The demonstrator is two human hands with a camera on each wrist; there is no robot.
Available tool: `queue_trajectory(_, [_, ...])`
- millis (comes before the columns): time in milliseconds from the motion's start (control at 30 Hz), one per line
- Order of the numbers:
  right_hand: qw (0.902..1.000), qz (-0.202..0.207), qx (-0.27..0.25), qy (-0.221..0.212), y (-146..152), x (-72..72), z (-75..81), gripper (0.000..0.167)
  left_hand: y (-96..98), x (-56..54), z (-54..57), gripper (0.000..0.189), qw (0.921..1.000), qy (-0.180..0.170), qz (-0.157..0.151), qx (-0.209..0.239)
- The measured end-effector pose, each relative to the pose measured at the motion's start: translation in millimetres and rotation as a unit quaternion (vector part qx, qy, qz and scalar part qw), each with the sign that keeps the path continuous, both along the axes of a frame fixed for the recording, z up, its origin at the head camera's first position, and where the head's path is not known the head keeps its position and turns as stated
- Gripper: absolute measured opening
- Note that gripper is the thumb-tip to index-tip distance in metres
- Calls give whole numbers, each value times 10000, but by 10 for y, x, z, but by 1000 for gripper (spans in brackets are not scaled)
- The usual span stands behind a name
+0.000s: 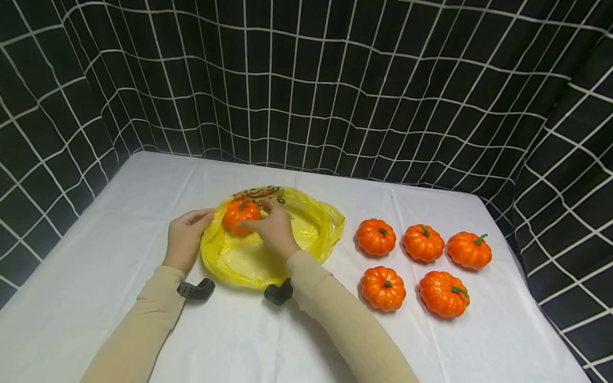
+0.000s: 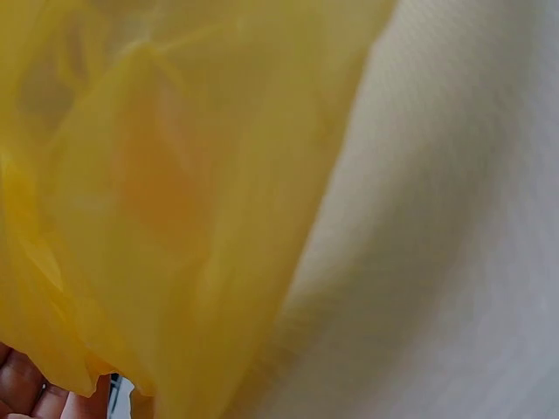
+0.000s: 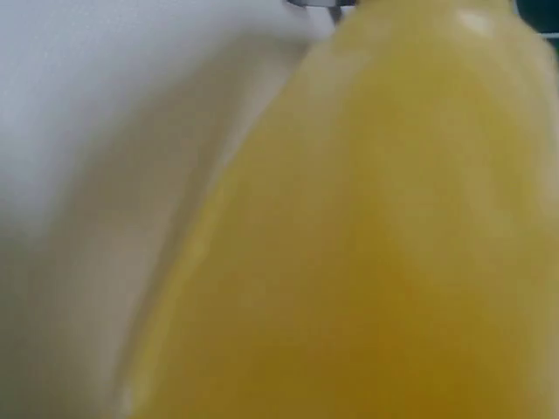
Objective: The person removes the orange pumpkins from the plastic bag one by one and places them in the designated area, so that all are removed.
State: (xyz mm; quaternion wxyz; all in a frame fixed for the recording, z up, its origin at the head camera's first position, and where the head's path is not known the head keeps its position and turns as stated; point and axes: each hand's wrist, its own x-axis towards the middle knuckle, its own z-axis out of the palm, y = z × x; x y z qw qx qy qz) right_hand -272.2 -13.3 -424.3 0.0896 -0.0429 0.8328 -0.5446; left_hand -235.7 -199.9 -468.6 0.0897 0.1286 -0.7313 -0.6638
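A yellow plastic bag (image 1: 258,276) lies on the white table with its mouth spread wide. My left hand (image 1: 187,236) grips the bag's left rim, and some of its fingers go behind the plastic. Inside the mouth, my right hand (image 1: 275,226) holds a small orange pumpkin (image 1: 239,215) with a green stem, its thumb and fingers on the right side of it. Through the bag (image 2: 227,192) in the left wrist view, a blurred orange shape shows. Yellow plastic (image 3: 376,227) fills most of the right wrist view and hides the right hand.
Several more orange pumpkins stand in two rows to the right of the bag, the nearest a back-row pumpkin (image 1: 375,237) and a front-row pumpkin (image 1: 383,289). Behind the white table (image 1: 158,175) hangs a black curtain (image 1: 306,80) with a white grid.
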Motion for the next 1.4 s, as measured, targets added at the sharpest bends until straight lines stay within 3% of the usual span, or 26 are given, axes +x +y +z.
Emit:
queue_trajectory(233, [10000, 5, 68, 30, -89, -16, -72, 82, 3, 18, 14, 39, 10000, -23, -23, 33])
queue_trajectory(500, [9995, -269, 147, -41, -155, -50, -118, 83, 11, 28, 38, 40, 10000, -52, -29, -75])
queue_trajectory(867, [9993, -366, 15, 16, -149, -35, -155, 75, 21, 28, 36, 40, 10000, -20, -37, -61])
queue_trajectory(1133, [9996, -258, -114, 1, -29, 24, -112, 71, 34, 15, 26, 40, 9998, -101, -50, -155])
queue_trajectory(1400, [9997, -13, -184, -166, 168, 159, 31, 74, 36, 16, 34, 40, 9998, -155, -19, -97])
